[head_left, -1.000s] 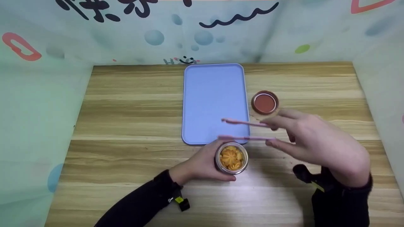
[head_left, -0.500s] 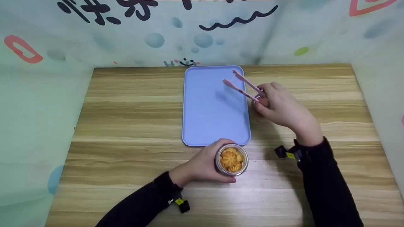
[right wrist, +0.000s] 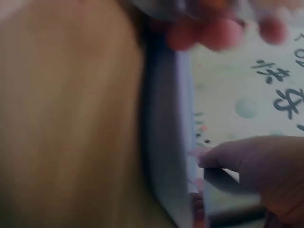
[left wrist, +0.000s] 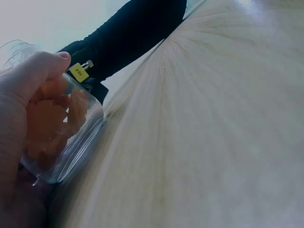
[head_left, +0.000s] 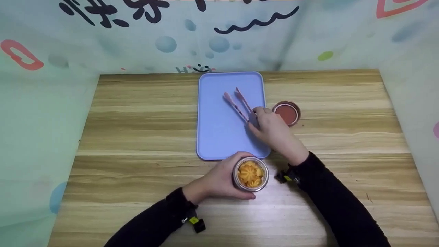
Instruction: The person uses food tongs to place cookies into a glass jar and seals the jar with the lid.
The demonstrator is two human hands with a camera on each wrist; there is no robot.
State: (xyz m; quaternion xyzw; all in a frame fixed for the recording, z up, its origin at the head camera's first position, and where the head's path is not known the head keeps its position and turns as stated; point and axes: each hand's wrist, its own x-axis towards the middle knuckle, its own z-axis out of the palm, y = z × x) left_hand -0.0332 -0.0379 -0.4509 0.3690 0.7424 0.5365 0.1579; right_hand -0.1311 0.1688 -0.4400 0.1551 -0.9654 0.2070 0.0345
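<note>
My left hand (head_left: 223, 178) grips a clear round jar (head_left: 250, 189) with no lid on, just in front of the tray. Flower-shaped cookies (head_left: 249, 171) fill it, visible through its wall in the left wrist view. Pink tongs (head_left: 236, 107), their arms spread and nothing between the tips, are pinched near the back end by my right hand (head_left: 274, 128). Low over the blue tray (head_left: 216, 137), the tongs point toward its far side. In the blurred right wrist view, the right thumb and fingers appear at lower right, the left hand's fingertips (right wrist: 221, 35) at the top.
A reddish-brown lid (head_left: 287, 113) lies inner side up, right of the tray and close beside my right hand. The wooden table (head_left: 144, 116) ends at a printed cloth backdrop (head_left: 137, 48) behind and at both sides.
The right hand swung the tongs away from above the jar, past the lid, then left and down over the tray. The left hand and jar stayed put.
</note>
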